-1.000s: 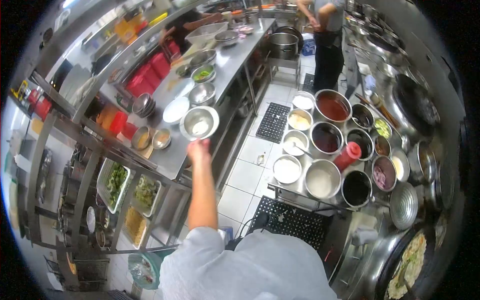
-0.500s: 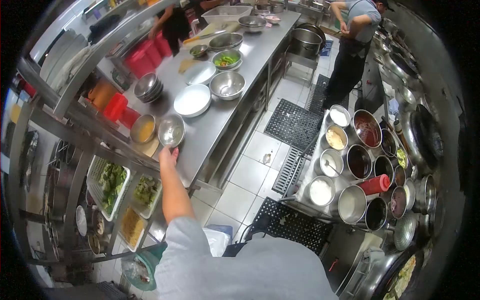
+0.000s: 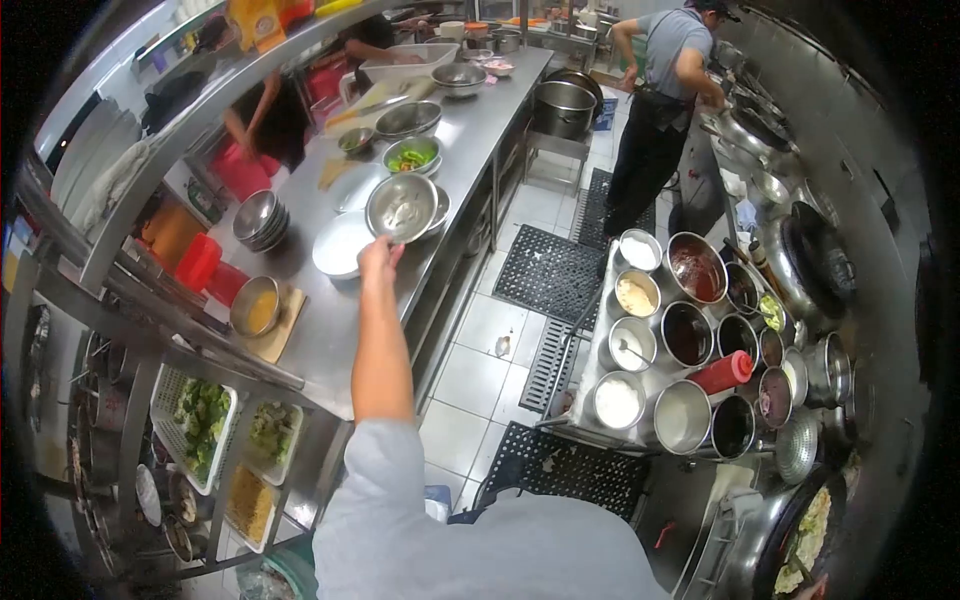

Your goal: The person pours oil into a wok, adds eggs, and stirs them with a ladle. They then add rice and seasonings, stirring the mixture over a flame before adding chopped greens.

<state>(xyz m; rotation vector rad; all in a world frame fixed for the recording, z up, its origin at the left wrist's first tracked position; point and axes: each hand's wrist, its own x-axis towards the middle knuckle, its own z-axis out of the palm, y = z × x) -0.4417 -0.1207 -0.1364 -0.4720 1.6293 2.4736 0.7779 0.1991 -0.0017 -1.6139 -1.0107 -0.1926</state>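
Note:
My left hand (image 3: pixel 380 258) reaches out over the steel counter, its fingers closed on the near rim of a metal bowl (image 3: pixel 401 207). The bowl is tilted and looks nearly empty, with a little residue inside. It hangs above a white plate (image 3: pixel 338 246) and partly covers another metal bowl (image 3: pixel 440 212) behind it. At the bottom right edge, a small part of my right hand (image 3: pixel 816 589) seems to show beside a wok (image 3: pixel 757 552) with pale, yellowish food in it. Its fingers are mostly cut off.
A bowl of yellow liquid (image 3: pixel 256 306) and stacked metal bowls (image 3: pixel 262 220) stand on the counter (image 3: pixel 325 365). Sauce pots (image 3: pixel 687 333) crowd a cart at right. A co-worker (image 3: pixel 660 110) stands by the stoves. Shelf rails (image 3: pixel 190 330) edge the left; vegetable baskets (image 3: pixel 232 420) sit below.
My left hand has carried the metal bowl from beside the yellow liquid across the counter, over the plates. My view has shifted. The co-worker has stretched an arm toward the stoves.

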